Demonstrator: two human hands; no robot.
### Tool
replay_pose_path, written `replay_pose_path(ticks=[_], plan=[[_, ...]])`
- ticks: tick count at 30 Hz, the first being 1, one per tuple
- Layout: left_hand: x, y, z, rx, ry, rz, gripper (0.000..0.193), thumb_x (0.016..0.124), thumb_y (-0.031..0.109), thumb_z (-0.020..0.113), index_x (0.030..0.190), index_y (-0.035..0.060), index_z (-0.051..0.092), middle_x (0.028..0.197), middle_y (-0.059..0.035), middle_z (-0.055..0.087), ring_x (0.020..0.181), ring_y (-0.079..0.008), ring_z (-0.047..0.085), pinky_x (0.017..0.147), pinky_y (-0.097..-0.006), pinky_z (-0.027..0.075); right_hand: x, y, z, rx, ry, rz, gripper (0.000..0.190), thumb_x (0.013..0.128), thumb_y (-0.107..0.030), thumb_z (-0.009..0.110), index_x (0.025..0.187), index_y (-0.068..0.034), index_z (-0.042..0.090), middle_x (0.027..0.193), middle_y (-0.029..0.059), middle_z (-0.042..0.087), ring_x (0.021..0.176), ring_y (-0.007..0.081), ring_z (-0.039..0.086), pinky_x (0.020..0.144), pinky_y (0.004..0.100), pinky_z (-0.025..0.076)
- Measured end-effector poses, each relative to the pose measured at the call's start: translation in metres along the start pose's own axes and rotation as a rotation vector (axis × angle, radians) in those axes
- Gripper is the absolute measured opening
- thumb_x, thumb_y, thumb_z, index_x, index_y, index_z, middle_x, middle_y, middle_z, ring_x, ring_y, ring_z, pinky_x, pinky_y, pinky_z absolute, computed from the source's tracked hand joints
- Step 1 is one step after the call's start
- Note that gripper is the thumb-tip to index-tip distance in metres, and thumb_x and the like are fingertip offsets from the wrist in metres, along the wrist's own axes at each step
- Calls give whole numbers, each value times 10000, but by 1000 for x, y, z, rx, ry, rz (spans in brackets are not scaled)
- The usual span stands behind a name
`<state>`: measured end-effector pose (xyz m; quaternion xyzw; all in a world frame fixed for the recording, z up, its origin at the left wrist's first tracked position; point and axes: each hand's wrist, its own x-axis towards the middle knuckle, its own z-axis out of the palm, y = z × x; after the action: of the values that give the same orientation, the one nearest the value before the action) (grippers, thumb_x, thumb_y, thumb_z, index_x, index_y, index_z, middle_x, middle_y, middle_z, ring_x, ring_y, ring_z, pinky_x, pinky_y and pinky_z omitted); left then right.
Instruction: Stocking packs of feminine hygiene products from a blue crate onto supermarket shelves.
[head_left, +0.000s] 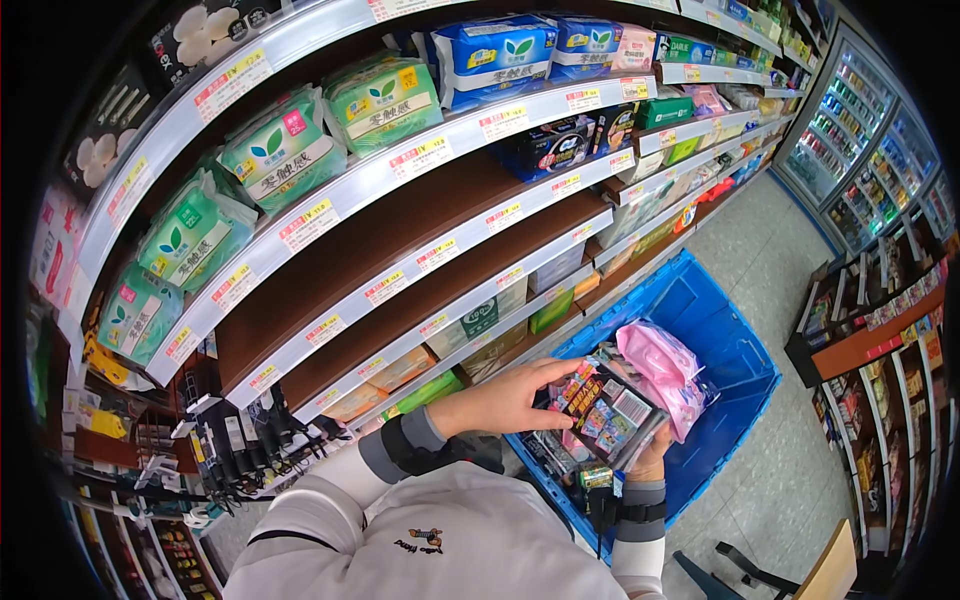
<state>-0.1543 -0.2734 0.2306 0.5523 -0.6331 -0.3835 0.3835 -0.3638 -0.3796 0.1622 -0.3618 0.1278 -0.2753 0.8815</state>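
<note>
A black plastic-wrapped package (606, 421) with colourful print and a barcode is held between both hands, above a blue plastic crate (739, 386). My left hand (514, 396) grips its near left edge, thumb on the printed face. At the package's lower right, my right hand (649, 454) holds it from the side, its fingers partly hidden underneath. Just beyond the package, a pink soft pack (660, 369) lies in the crate. More packages (551, 450) show in the crate beneath my hands, partly covered.
Left and ahead runs a store shelf (450, 161) with price tags. Green sanitary pad packs (283, 154) and blue packs (495, 58) stand on an upper level. Glass-door coolers (855, 135) are at the far right. A snack rack (874, 360) borders the aisle floor (780, 247).
</note>
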Motion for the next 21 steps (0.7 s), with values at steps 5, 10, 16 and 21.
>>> replay_pose_path(ticks=[5,10,16,21], plan=[[-6,-3,-5,21,-67,-200,619,838,282,619,1317,-4,349,1256,-180,444,1089,-255,510,913,-325,411,7,-1,0,92,-67,68,1035,649,-503,720,1386,8,204,1333,147,399,1187,237,432,1001,355,340],[-8,-18,-2,-288,-83,-349,584,900,350,516,1338,15,325,1274,-165,443,1030,-236,550,853,-312,461,14,-2,10,-120,-62,92,1043,634,-496,730,1391,-5,206,1382,147,324,1249,243,359,1039,334,270],[-16,-26,-8,-488,-158,-728,678,901,549,352,1346,39,322,1253,-161,461,899,-241,606,749,-336,522,18,0,22,-487,-84,-6,998,686,-363,729,1408,-12,137,1410,172,265,1296,271,286,1055,354,222],[-26,-26,-13,-685,-187,-752,734,842,650,359,1257,49,427,1185,-174,493,882,-245,608,740,-354,522,23,11,31,-807,-122,-15,1004,644,-201,761,1398,8,132,1370,204,305,1278,306,305,1034,373,269]])
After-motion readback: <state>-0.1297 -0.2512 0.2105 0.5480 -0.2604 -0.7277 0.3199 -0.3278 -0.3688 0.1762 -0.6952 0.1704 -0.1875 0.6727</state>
